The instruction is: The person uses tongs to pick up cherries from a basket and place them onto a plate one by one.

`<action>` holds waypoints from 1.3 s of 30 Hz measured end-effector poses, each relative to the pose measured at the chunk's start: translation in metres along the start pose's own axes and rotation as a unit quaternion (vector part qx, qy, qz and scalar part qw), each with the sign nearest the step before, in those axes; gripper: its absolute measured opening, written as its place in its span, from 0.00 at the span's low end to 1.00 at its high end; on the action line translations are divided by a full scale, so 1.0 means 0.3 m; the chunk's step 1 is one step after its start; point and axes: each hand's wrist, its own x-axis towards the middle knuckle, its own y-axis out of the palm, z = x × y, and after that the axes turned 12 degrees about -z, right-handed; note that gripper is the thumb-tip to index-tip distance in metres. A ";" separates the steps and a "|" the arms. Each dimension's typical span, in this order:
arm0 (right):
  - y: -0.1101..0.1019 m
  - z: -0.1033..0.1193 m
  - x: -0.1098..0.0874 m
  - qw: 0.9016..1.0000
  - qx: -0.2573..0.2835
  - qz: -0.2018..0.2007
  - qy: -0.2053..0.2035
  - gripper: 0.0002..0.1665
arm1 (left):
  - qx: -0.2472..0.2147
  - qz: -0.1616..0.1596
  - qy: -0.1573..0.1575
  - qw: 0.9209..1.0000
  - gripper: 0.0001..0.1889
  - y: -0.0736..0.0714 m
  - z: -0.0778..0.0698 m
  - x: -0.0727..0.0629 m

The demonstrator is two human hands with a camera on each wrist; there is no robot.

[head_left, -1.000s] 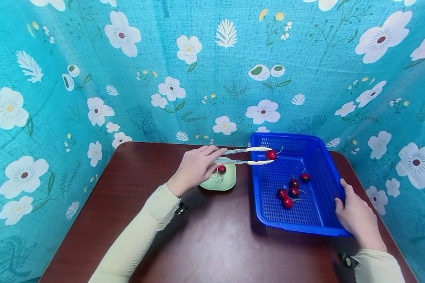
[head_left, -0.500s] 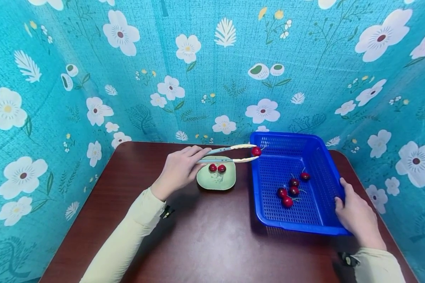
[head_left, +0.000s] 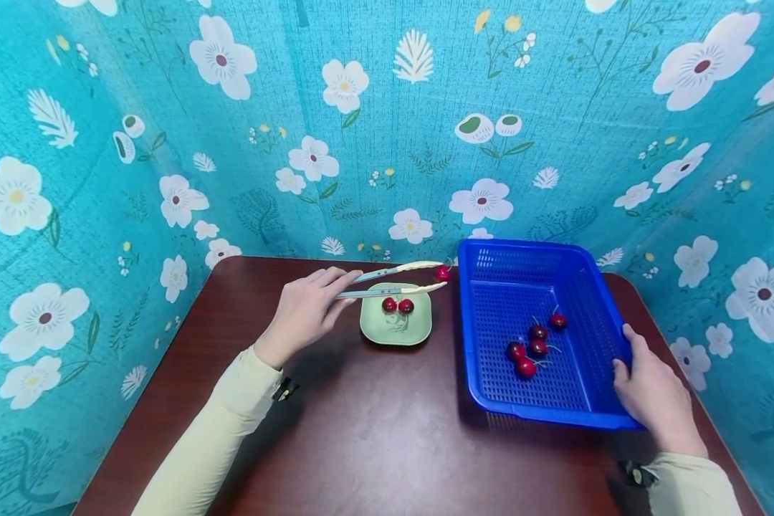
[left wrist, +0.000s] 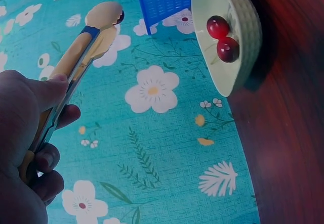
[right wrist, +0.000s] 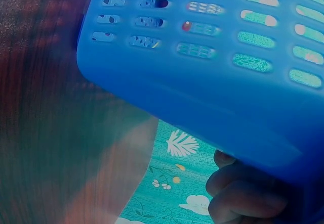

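A glossy red-brown table (head_left: pixel 374 444) bears a green dish (head_left: pixel 395 335) and, beside it, a blue basket (head_left: pixel 555 417).

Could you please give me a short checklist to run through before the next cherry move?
1. Left grip holds the tongs: ok.
2. Held cherry sits at the tongs' tips: ok; how firmly, cannot tell.
3. Held cherry is over the plate: not ok, it appears just right of it, toward the basket.
4. Plate has room: ok, with two cherries near its far side.
5. Right grip holds the basket's right side: ok.
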 end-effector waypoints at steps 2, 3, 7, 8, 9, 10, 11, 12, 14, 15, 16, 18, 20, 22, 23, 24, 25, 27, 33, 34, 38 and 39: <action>0.000 0.000 0.002 1.000 0.000 -0.002 -0.001 0.46 | 0.001 0.000 -0.004 1.000 0.24 0.000 0.005 -0.005; 0.000 -0.002 0.003 1.000 0.001 -0.003 -0.002 0.46 | 0.000 -0.001 -0.004 1.000 0.24 0.000 0.007 -0.008; 0.000 -0.002 0.003 1.000 0.000 -0.003 -0.004 0.46 | -0.003 -0.003 -0.006 1.000 0.23 -0.001 0.017 -0.023; 0.000 -0.003 0.003 1.000 -0.001 -0.004 -0.005 0.46 | -0.003 -0.003 -0.006 1.000 0.23 -0.002 0.019 -0.027; 0.000 -0.003 0.003 1.000 0.000 -0.004 -0.005 0.46 | -0.003 -0.004 -0.005 1.000 0.23 -0.001 0.022 -0.031; -0.001 -0.002 0.003 1.000 0.000 -0.005 -0.005 0.47 | -0.002 -0.003 -0.007 1.000 0.23 -0.001 0.025 -0.035; -0.001 -0.002 0.004 1.000 0.001 -0.006 -0.006 0.47 | -0.002 -0.002 -0.008 1.000 0.23 0.000 0.028 -0.040; -0.002 -0.001 0.004 1.000 0.001 -0.008 -0.007 0.47 | -0.001 -0.001 -0.009 1.000 0.22 0.000 0.031 -0.045; -0.004 0.000 0.005 1.000 0.002 -0.012 -0.008 0.46 | 0.002 0.003 -0.010 1.000 0.22 0.003 0.038 -0.056; -0.005 0.000 0.005 1.000 0.002 -0.012 -0.008 0.46 | 0.004 0.006 -0.012 1.000 0.22 0.005 0.041 -0.063; -0.005 0.000 0.005 1.000 0.002 -0.013 -0.009 0.46 | 0.004 0.010 -0.014 1.000 0.22 0.005 0.044 -0.069; -0.006 0.000 0.004 1.000 0.001 -0.014 -0.009 0.46 | 0.006 0.015 -0.014 1.000 0.21 0.009 0.049 -0.081; -0.006 0.000 0.003 1.000 0.000 -0.013 -0.009 0.46 | 0.007 0.020 -0.015 1.000 0.21 0.012 0.053 -0.094; -0.005 0.000 0.002 1.000 0.001 -0.011 -0.008 0.46 | 0.007 0.026 -0.015 1.000 0.21 0.014 0.055 -0.104; -0.005 0.000 0.001 1.000 0.000 -0.011 -0.008 0.46 | 0.007 0.028 -0.015 0.999 0.22 0.015 0.056 -0.109; -0.005 -0.001 0.001 1.000 0.000 -0.010 -0.007 0.46 | 0.007 0.030 -0.015 0.999 0.22 0.015 0.056 -0.113; -0.005 -0.001 0.000 1.000 -0.001 -0.010 -0.007 0.46 | 0.007 0.032 -0.015 0.999 0.22 0.016 0.056 -0.117; -0.005 -0.001 -0.001 1.000 -0.002 -0.011 -0.007 0.46 | 0.007 0.035 -0.015 0.999 0.22 0.018 0.056 -0.123; -0.002 -0.004 -0.002 1.000 -0.002 -0.012 -0.011 0.45 | 0.008 0.029 -0.008 1.000 0.22 0.031 0.058 -0.143; -0.001 -0.004 -0.002 1.000 -0.002 -0.012 -0.011 0.45 | 0.008 0.030 -0.006 0.999 0.22 0.034 0.058 -0.146; 0.002 -0.006 -0.003 1.000 -0.001 -0.010 -0.007 0.45 | 0.010 0.034 -0.002 0.999 0.21 0.041 0.060 -0.155; 0.003 -0.007 -0.003 1.000 -0.001 -0.011 -0.007 0.45 | 0.010 0.036 -0.003 0.999 0.21 0.042 0.061 -0.157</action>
